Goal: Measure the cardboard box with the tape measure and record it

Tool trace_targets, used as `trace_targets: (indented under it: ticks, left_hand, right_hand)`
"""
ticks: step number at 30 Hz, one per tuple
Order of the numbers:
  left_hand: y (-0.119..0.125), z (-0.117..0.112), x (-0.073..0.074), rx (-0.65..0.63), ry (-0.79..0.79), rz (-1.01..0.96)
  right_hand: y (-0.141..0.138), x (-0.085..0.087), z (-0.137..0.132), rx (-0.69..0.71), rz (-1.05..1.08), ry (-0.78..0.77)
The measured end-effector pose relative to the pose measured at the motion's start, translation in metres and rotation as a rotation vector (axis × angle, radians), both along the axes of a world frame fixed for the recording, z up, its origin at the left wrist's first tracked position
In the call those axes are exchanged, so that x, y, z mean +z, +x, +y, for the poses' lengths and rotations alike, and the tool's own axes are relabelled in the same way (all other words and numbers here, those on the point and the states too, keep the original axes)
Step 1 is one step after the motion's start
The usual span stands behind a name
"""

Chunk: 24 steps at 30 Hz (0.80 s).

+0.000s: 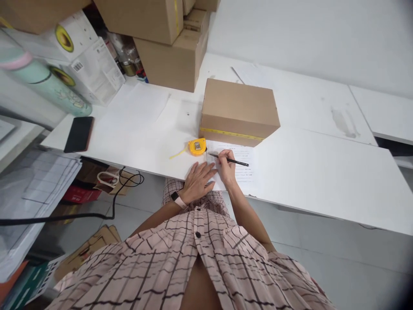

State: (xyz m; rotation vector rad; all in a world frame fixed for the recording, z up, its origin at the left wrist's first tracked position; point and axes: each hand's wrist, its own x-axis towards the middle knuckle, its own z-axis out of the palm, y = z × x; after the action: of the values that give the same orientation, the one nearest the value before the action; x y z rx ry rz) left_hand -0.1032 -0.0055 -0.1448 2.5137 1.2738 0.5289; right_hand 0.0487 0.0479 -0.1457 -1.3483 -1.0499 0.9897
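Note:
My right hand [227, 165] is closed around a black pen [239, 162], its tip near the left side of a printed sheet of paper [245, 172]. Flat at the sheet's lower left edge lies my left hand [200, 181], fingers spread, a watch on the wrist. A yellow tape measure [197, 147] rests on the table just beyond the left hand, with a short length of tape sticking out to its left. Behind the sheet stands a closed cardboard box [240, 105] with a yellow strip along its lower front, covering the sheet's far edge.
More cardboard boxes [167, 60] are stacked at the back left. A phone [79, 134], a mint-green bottle [48, 84] and white avocado-printed boxes [93, 71] occupy the table's left end. Loose white paper [132, 103] lies near them. A black cable [112, 202] hangs below the table edge.

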Motion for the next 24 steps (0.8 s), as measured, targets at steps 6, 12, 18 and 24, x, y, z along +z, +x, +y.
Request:
trace_targets:
  ticks: [6,12,18,24]
  left_hand:
    - [-0.0002,-0.0007,0.001,0.0,0.0,0.004]
    - [0.0011,0.0003,-0.0014,0.01,-0.017,-0.039]
    - [0.0012,-0.0003,-0.0007,0.017,0.001,-0.041]
    - [0.0018,-0.0001,-0.0023,0.026,-0.02,-0.056]
  right_hand:
    - [0.011,0.0044,-0.009,0.126,-0.01,0.008]
    - [0.0075,0.004,-0.0089,0.099,-0.175,-0.011]
    - [0.0029,0.001,-0.0036,0.026,-0.22,-0.04]
    - [0.0039,-0.0037,-0.0001,0.0,-0.346,-0.031]
